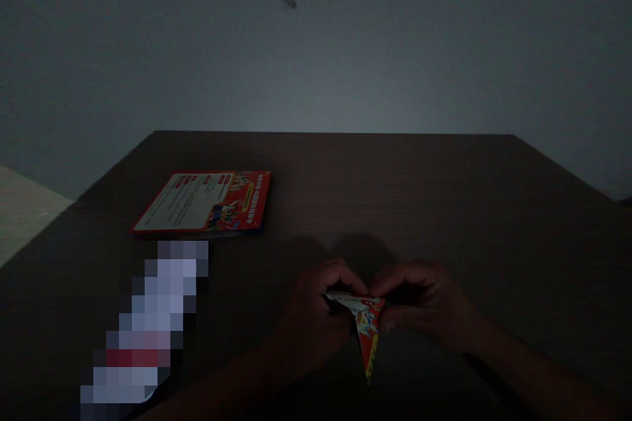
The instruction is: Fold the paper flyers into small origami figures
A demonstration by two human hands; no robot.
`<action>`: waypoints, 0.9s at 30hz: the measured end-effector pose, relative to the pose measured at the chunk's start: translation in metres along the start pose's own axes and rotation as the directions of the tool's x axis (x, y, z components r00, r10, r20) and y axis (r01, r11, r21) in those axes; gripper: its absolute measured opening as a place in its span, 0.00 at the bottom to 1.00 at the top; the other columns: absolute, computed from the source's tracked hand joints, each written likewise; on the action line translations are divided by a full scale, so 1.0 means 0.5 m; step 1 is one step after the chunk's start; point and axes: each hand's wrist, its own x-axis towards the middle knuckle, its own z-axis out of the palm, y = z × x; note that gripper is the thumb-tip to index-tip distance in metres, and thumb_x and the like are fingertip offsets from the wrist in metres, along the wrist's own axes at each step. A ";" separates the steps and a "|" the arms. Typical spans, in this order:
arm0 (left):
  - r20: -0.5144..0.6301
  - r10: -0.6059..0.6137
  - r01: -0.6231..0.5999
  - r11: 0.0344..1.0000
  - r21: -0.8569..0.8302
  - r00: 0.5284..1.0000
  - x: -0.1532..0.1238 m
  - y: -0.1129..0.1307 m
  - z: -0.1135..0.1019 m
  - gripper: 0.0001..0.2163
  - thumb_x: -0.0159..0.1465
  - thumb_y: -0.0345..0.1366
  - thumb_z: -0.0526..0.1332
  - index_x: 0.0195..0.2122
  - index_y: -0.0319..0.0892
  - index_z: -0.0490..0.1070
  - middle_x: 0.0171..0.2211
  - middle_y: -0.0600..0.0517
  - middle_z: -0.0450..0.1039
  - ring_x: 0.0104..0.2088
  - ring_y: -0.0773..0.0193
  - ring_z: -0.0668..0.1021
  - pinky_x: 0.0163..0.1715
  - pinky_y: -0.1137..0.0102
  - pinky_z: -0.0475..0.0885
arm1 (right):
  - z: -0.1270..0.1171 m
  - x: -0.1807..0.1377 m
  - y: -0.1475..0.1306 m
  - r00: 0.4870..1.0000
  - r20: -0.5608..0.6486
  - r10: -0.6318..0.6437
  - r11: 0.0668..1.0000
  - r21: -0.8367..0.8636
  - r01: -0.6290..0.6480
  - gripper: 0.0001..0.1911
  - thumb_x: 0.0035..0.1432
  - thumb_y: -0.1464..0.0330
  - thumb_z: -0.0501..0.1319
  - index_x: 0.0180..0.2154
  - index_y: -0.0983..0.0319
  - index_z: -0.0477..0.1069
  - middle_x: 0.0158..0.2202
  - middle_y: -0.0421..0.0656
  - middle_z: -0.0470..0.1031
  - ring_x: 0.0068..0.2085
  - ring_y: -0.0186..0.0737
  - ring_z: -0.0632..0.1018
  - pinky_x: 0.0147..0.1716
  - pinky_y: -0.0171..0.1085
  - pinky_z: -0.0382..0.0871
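Observation:
In dim light a small folded piece of red printed paper (366, 329) sits between both hands, its long point aimed toward me. My left hand (318, 312) pinches the paper's left top corner with curled fingers. My right hand (427, 306) is closed on the right top corner, thumb and fingers pressed onto the fold. Both hands rest low over the dark wooden table (444, 210).
A stack of red and white printed leaflets (205, 202) lies flat at the left middle of the table. A blurred-out oblong object (148, 322) lies at the near left. A pale wall rises behind the table's far edge; light floor shows at far left.

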 end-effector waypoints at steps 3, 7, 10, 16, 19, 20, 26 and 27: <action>0.003 -0.024 0.024 1.000 -0.002 1.000 0.000 0.000 0.001 0.08 0.47 0.24 0.67 0.26 0.39 0.71 0.23 0.57 0.68 0.23 0.72 0.68 0.23 0.77 0.61 | 0.003 0.001 0.001 0.999 -0.001 -0.035 0.999 0.009 0.035 0.12 0.39 0.73 0.73 0.31 0.59 0.79 0.26 0.39 0.79 0.27 0.31 0.77 0.28 0.29 0.70; 0.016 -0.056 0.056 0.998 0.002 0.998 -0.003 -0.001 0.002 0.07 0.50 0.30 0.67 0.27 0.40 0.70 0.23 0.57 0.68 0.23 0.71 0.68 0.23 0.77 0.61 | 0.008 0.004 -0.002 0.999 -0.021 -0.023 0.999 0.035 0.024 0.11 0.39 0.73 0.73 0.29 0.60 0.78 0.25 0.39 0.79 0.26 0.30 0.76 0.26 0.28 0.70; 0.035 -0.059 0.058 0.998 0.019 0.998 -0.004 0.006 0.003 0.06 0.52 0.32 0.66 0.28 0.40 0.70 0.24 0.56 0.69 0.24 0.70 0.69 0.25 0.76 0.62 | 0.011 0.004 -0.008 0.998 -0.056 -0.021 0.999 0.028 0.022 0.09 0.39 0.72 0.73 0.27 0.61 0.78 0.24 0.39 0.78 0.24 0.30 0.75 0.24 0.28 0.70; 0.031 -0.115 0.116 0.993 -0.033 0.993 -0.005 0.016 -0.006 0.07 0.57 0.37 0.60 0.34 0.40 0.73 0.27 0.53 0.73 0.27 0.67 0.72 0.26 0.75 0.65 | 0.004 0.003 -0.015 0.991 -0.130 0.018 1.000 -0.020 -0.021 0.07 0.42 0.69 0.72 0.25 0.63 0.77 0.23 0.41 0.77 0.23 0.32 0.75 0.23 0.30 0.70; 0.039 -0.129 0.134 0.979 -0.152 0.991 -0.011 0.007 -0.008 0.13 0.59 0.44 0.58 0.37 0.40 0.72 0.30 0.51 0.74 0.27 0.67 0.73 0.25 0.75 0.66 | 0.000 0.003 -0.011 0.982 -0.187 0.011 0.999 -0.035 -0.018 0.07 0.46 0.67 0.70 0.23 0.63 0.75 0.19 0.40 0.74 0.20 0.30 0.72 0.21 0.29 0.66; 0.047 -0.137 0.143 0.974 -0.177 0.989 -0.012 0.004 -0.007 0.14 0.59 0.46 0.59 0.38 0.40 0.72 0.31 0.51 0.74 0.27 0.66 0.74 0.25 0.75 0.66 | -0.001 0.004 -0.010 0.981 -0.195 0.009 0.999 -0.032 -0.016 0.08 0.47 0.67 0.69 0.22 0.63 0.74 0.18 0.39 0.73 0.20 0.29 0.71 0.20 0.29 0.65; 0.044 -0.189 0.194 0.958 -0.213 0.981 -0.011 -0.006 0.001 0.09 0.60 0.40 0.60 0.37 0.41 0.71 0.30 0.53 0.74 0.28 0.68 0.74 0.27 0.76 0.67 | 0.003 0.006 -0.002 0.988 -0.148 0.036 0.999 0.019 -0.034 0.08 0.49 0.66 0.68 0.24 0.64 0.74 0.19 0.39 0.73 0.21 0.30 0.72 0.21 0.29 0.66; 0.035 -0.195 0.198 0.959 -0.201 0.980 -0.011 -0.007 0.001 0.08 0.61 0.39 0.59 0.37 0.41 0.71 0.29 0.53 0.73 0.28 0.69 0.74 0.26 0.76 0.66 | 0.003 0.007 -0.001 0.988 -0.148 0.045 0.999 0.035 -0.040 0.08 0.48 0.66 0.68 0.25 0.63 0.74 0.19 0.39 0.74 0.21 0.30 0.72 0.21 0.29 0.66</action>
